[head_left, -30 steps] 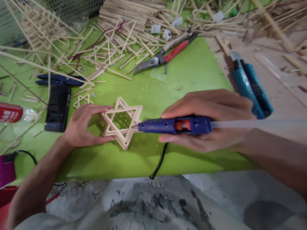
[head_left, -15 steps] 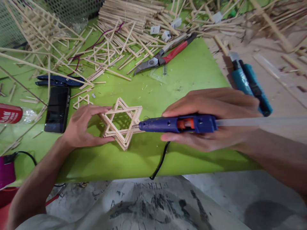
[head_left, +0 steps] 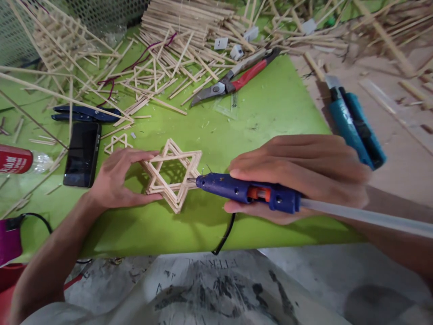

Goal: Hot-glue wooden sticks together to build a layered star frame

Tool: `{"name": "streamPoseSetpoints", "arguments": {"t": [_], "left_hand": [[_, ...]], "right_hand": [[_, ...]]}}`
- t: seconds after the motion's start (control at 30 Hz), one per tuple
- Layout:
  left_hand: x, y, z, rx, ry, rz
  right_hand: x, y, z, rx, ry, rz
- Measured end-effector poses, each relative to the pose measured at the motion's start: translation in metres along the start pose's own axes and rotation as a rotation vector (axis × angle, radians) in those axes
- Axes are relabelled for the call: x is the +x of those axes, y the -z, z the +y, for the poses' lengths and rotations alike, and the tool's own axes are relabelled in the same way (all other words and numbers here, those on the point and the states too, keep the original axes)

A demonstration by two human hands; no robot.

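Note:
My left hand (head_left: 117, 178) grips the left side of a six-pointed star (head_left: 178, 198) built from layered wooden sticks, thumb and fingers around its left points. In my right hand (head_left: 297, 169) is a blue hot glue gun (head_left: 223, 186), held level with a long clear glue stick (head_left: 365, 218) poking out of its back. The gun's metal nozzle is at the right side of the star; whether it touches the wood I cannot tell. A smaller stick star (head_left: 118, 142) lies just beyond my left hand.
Pruning shears (head_left: 237, 79), loose sticks (head_left: 155, 92) and a stick bundle (head_left: 186, 20) lie at the back. A phone (head_left: 82, 155), dark blue pliers (head_left: 86, 113) and a red-labelled bottle (head_left: 15, 159) are left. A teal utility knife (head_left: 352, 122) lies right. A black cord (head_left: 225, 237) hangs over the front edge.
My right hand has turned the glue gun, so its back end and the glue stick now sit lower. The nozzle stays near the star's right side. My left hand and the star are almost unmoved.

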State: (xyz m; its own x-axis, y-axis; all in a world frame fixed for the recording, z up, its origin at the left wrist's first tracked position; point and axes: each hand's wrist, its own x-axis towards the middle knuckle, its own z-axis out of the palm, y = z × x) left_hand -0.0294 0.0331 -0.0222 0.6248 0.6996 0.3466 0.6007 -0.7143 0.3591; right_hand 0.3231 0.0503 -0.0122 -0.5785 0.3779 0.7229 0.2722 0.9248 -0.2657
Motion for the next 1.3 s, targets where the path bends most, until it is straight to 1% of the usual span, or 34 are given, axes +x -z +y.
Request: {"name": "streamPoseSetpoints", "arguments": {"t": [0.07, 0.2, 0.47, 0.7, 0.83, 0.9, 0.97, 1.1, 1.17, 1.27, 1.3], "left_hand": [[0.000, 0.000, -0.001, 0.000, -0.017, 0.008], [0.000, 0.000, -0.002, -0.005, -0.001, 0.002], [0.000, -0.001, -0.001, -0.006, -0.019, 0.011], [0.001, 0.000, 0.000, 0.005, -0.013, 0.008], [0.000, 0.000, -0.001, 0.008, -0.016, 0.013], [0.000, 0.000, -0.001, 0.004, -0.022, 0.020], [-0.001, -0.001, -0.001, 0.005, -0.021, 0.017], [-0.001, 0.000, 0.000, 0.007, -0.007, 0.012], [-0.001, 0.000, 0.000, 0.008, 0.004, 0.004], [-0.001, 0.001, 0.001, 0.014, 0.014, -0.007], [-0.001, 0.001, 0.001, 0.014, 0.012, -0.007]], "right_hand": [[0.000, 0.000, 0.001, 0.016, -0.008, 0.029], [0.003, 0.002, 0.001, 0.026, -0.030, -0.025], [0.002, 0.004, -0.003, 0.028, -0.082, -0.033], [0.001, 0.003, -0.002, -0.019, -0.059, -0.048], [0.002, 0.001, 0.001, -0.034, 0.032, 0.029], [0.003, 0.002, 0.002, -0.059, 0.052, 0.010], [0.005, 0.005, 0.003, -0.073, 0.085, -0.041], [0.003, 0.006, 0.002, -0.103, 0.145, -0.054], [-0.001, 0.003, 0.003, -0.129, 0.153, -0.016], [-0.007, 0.003, 0.004, -0.139, 0.211, 0.071], [-0.008, 0.005, 0.004, -0.137, 0.221, 0.037]]}}
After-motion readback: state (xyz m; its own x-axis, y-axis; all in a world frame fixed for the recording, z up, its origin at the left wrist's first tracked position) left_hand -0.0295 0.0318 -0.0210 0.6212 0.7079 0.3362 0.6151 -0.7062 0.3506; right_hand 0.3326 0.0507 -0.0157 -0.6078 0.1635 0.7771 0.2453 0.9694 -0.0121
